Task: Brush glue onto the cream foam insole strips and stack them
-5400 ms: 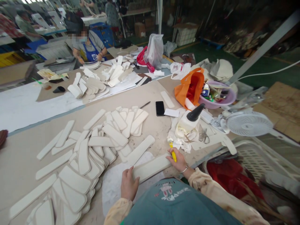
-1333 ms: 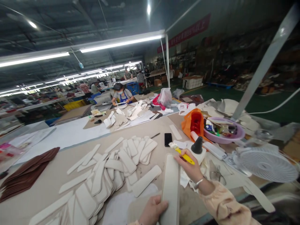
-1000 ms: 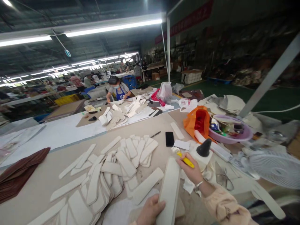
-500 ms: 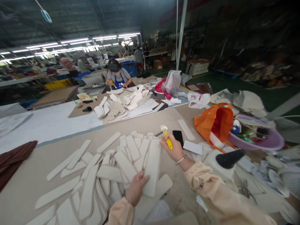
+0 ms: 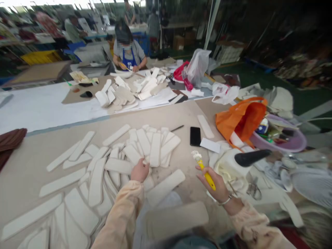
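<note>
At the left edge, brown stack [image 5: 11, 140]: folded layers, cut off by my view, well apart from both hands.
Pale heap [image 5: 95, 183]: sprawling toward the middle, strips overlapping at all angles.
Left hand [image 5: 140, 172]: I have it reaching onto the heap's right side, fingers bent and low against the strips; from out here I can't tell whether they pinch anything.
Top strip [image 5: 155, 149]: just ahead and to the right of those fingertips, flat on other strips, long axis running away from the body; the left hand is clearly nearer.
Loose strip [image 5: 166, 186]: between the hands, slanting away to the right.
Black phone [image 5: 195, 136]: just beyond the bristles, nobody touching it.
Right hand [image 5: 216, 185]: loosely wrapped round a yellow brush [image 5: 208, 177], white-clotted bristles up and leftward, clear of the heap.
White bottle [image 5: 230, 159]: right of the brush, black nozzle aimed right.
Half a second ago: left fingers gripped a long strip, right hand at its far end; now I see no fingers across that top strip, and the right hand stands well off to the right.
</note>
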Demonstrator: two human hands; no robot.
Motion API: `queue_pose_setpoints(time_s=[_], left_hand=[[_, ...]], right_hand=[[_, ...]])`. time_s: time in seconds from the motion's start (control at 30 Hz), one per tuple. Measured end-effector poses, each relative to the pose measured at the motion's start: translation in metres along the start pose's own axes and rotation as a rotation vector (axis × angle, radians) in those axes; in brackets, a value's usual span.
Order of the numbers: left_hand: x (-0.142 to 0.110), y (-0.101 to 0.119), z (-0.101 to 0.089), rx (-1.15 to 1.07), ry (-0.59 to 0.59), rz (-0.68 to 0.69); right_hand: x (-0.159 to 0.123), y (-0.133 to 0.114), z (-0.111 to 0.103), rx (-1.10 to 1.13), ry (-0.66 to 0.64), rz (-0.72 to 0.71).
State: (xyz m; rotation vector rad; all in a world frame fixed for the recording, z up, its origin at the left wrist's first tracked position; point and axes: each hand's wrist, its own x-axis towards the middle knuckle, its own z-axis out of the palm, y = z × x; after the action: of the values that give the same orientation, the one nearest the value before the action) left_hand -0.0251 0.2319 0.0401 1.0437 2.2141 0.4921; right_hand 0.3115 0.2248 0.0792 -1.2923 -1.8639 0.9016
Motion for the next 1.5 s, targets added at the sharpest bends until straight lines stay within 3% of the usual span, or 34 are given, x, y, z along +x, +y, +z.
queue_pose_setpoints(time_s=[0.1, 0.23, 0.37, 0.53, 0.77, 0.93, 1.13, 1.2, 1.3, 1.37, 1.5], left_hand=[[-0.044, -0.022, 0.001, 0.155, 0.035, 0.218], [-0.107, -0.069, 0.009, 0.185, -0.002, 0.447], [-0.163, -0.112, 0.023, 0.200, -0.125, 0.542], [-0.197, -0.129, 0.042, 0.218, -0.188, 0.568], [-0.201, -0.116, 0.047, 0.079, -0.197, 0.443], [-0.203, -0.114, 0.044, 0.032, -0.181, 0.494], [-0.200, -0.121, 0.045, -0.078, -0.167, 0.525], [-0.193, -0.116, 0.041, -0.294, -0.161, 0.400], [-0.174, -0.099, 0.033, -0.739, -0.199, -0.009], [-0.153, -0.083, 0.030, -0.920, -0.229, -0.208], [-0.100, -0.048, 0.035, -1.088, -0.257, -0.357]], right_hand=[[-0.042, 0.001, -0.014, 0.076, -0.018, 0.055], [-0.094, 0.001, -0.021, 0.108, -0.091, 0.093], [-0.136, -0.004, -0.012, 0.155, -0.207, 0.148], [-0.158, -0.016, 0.003, 0.210, -0.368, 0.185], [-0.170, -0.026, 0.001, 0.241, -0.413, 0.123], [-0.184, -0.028, -0.011, 0.243, -0.397, 0.162], [-0.192, -0.033, -0.008, 0.257, -0.271, 0.222], [-0.192, -0.036, -0.003, 0.259, -0.223, 0.252], [-0.191, -0.039, 0.006, 0.262, -0.154, 0.285], [-0.191, -0.041, 0.014, 0.266, -0.126, 0.298], [-0.189, -0.046, 0.028, 0.253, -0.009, 0.350]])
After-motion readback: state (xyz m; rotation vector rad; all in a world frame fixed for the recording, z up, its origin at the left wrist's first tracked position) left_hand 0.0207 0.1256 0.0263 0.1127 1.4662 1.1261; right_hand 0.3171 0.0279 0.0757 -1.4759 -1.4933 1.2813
